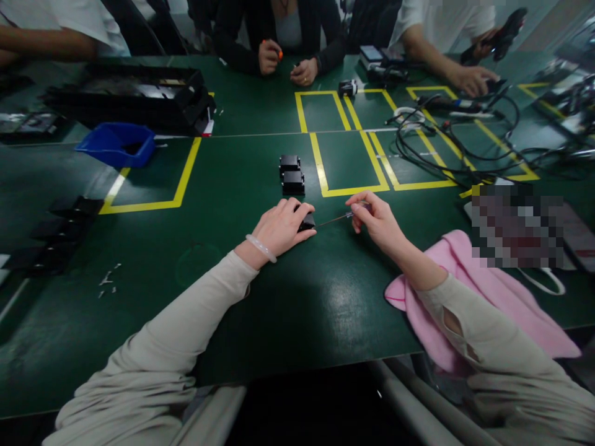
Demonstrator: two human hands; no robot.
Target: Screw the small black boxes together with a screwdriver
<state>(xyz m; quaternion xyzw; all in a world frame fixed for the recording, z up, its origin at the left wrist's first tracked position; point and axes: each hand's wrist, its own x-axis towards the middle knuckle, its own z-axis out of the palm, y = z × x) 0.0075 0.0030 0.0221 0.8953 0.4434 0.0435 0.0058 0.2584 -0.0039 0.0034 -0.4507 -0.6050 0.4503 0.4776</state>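
**Left grip [281, 226] is holding a small black box-like block [307, 221] while right grip [377, 224] is holding a thin-shafted metal tool [333, 219]**

On the smooth dark green counter [325, 310], the block is resting between the near edge and the middle. The left grip, a bare hand wearing a pale bracelet [261, 248], is clamping it: the fingers are lying over the top and the thumb is pressing at the near side. Probably this is so because such a small piece would easily be sliding. The right grip is pinching the handle of the tool, and the shaft is pointing at the block's right end. It is lying almost level, perhaps for lining up with that end; whether the tip is touching, I cannot tell.

Two similar black blocks [293, 179] are sitting one just behind the other, more toward the far edge, maybe for staying within reach. Small silvery screw-like pieces [108, 282] are lying loose toward the left end of the counter, and an open blue plastic bin [116, 141] is standing beyond them. A soft pink cloth [469, 291] is hanging partly over the near edge at the right. A co-worker's hands [269, 58] are resting by the far edge.
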